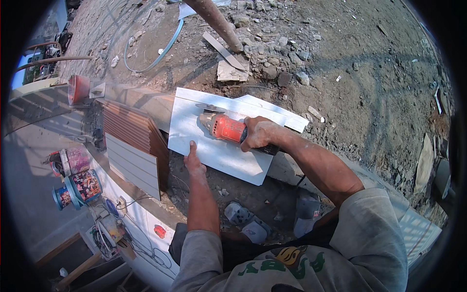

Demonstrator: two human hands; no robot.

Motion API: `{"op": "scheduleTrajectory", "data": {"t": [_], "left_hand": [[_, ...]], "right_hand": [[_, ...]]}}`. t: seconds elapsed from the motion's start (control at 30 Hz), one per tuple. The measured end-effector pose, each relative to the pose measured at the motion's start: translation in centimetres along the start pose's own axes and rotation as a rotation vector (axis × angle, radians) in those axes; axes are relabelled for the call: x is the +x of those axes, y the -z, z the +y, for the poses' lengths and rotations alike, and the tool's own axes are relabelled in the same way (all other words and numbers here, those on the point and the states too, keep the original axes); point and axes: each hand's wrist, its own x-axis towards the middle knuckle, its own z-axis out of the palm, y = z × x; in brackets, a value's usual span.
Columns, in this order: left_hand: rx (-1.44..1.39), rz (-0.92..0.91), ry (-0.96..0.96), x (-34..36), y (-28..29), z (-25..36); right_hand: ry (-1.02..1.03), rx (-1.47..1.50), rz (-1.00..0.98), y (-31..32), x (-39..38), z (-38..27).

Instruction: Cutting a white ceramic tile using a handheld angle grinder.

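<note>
A large white tile point(224, 158) lies across a low ledge in front of me, with a thin line running near its far edge. My right hand point(261, 132) is wrapped round the body of a red angle grinder point(227, 128). The grinder's disc point(208, 106) lies over the line near the tile's far left part; whether it touches the surface I cannot tell. At the tile's near edge, my left hand point(195, 162) grips with its thumb on top and its fingers hidden underneath. Another white piece point(272, 111) shows beyond the far edge.
Stacked brown tiles point(129, 121) and a striped grey panel point(131, 163) lean at the left. Buckets point(87, 182), a red pot point(78, 90) and tangled cables point(104, 233) lie further left. A pole point(216, 24) stands on rubble beyond the tile. My feet point(245, 221) are below.
</note>
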Motion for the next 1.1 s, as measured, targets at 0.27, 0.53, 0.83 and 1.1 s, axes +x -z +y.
{"op": "scheduleTrajectory", "data": {"t": [0.27,0.53,0.83,1.1], "left_hand": [[0.026,0.077,0.005,-1.0,-1.0,0.3],[-0.007,0.024,-0.016,-0.9,-0.5,0.4],[0.002,0.081,0.028,-1.7,-1.1,0.5],[0.017,0.038,0.032,-1.3,-0.9,0.0]], "right_hand": [[0.012,-0.001,-0.060,0.2,-0.4,0.7],[0.011,0.006,-0.061,0.2,-1.5,0.9],[-0.001,-0.005,-0.077,0.3,-2.0,1.5],[0.026,0.015,-0.083,0.5,-2.3,2.1]]}}
